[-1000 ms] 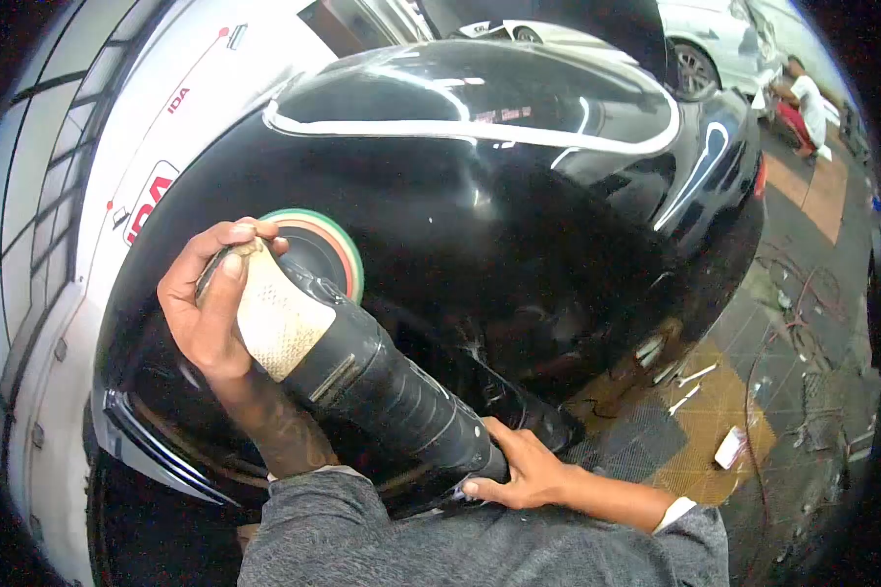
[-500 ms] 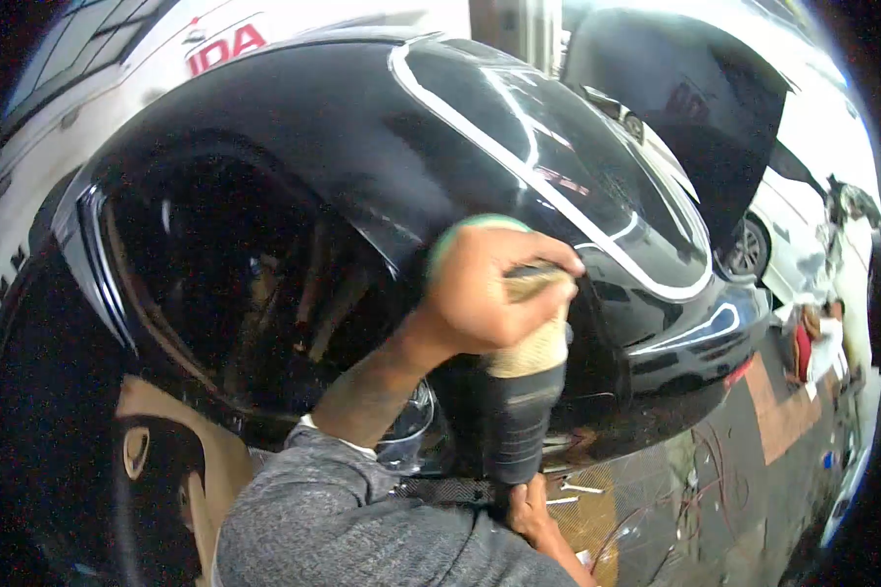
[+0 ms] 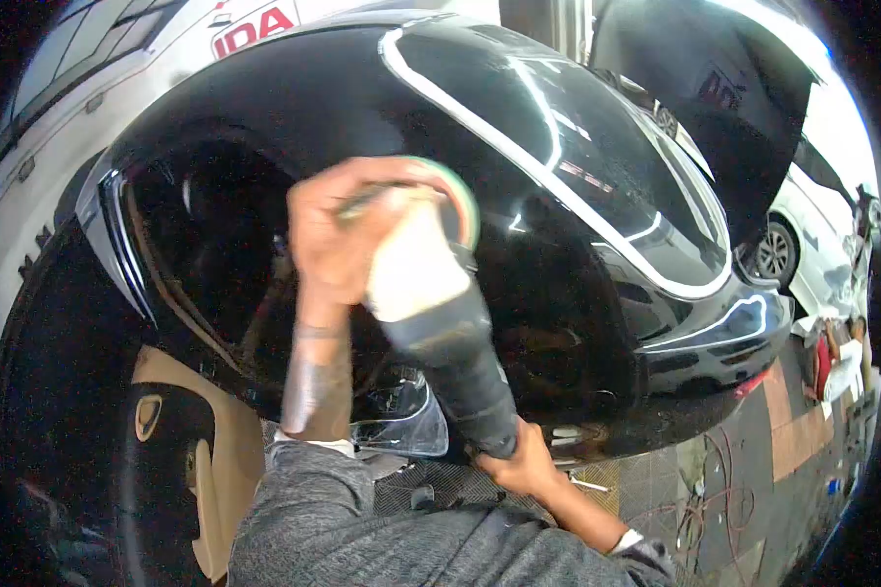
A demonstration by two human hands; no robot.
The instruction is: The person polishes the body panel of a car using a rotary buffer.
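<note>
A car polisher (image 3: 450, 357) with a dark body and a pale cover near its head is held in both my hands. My left hand (image 3: 338, 235) is wrapped around the head end, somewhat blurred. My right hand (image 3: 527, 460) grips the rear end of the body, low in view. The green-edged pad (image 3: 468, 210) lies against the black car (image 3: 519, 284), on the panel between the side opening and the rear window. White masking tape (image 3: 519, 157) runs around the rear window (image 3: 597, 157).
At lower left a car door with a beige inner panel (image 3: 208, 509) stands open. Behind are a raised dark panel (image 3: 705, 98) and a white car (image 3: 817, 230). Hoses (image 3: 700, 504) lie on the floor at right, where another person (image 3: 842, 367) is low down.
Both hands have carried the polisher: its head moved left and slightly up over the panel, and its body now tilts the other way. The view has shifted a little.
</note>
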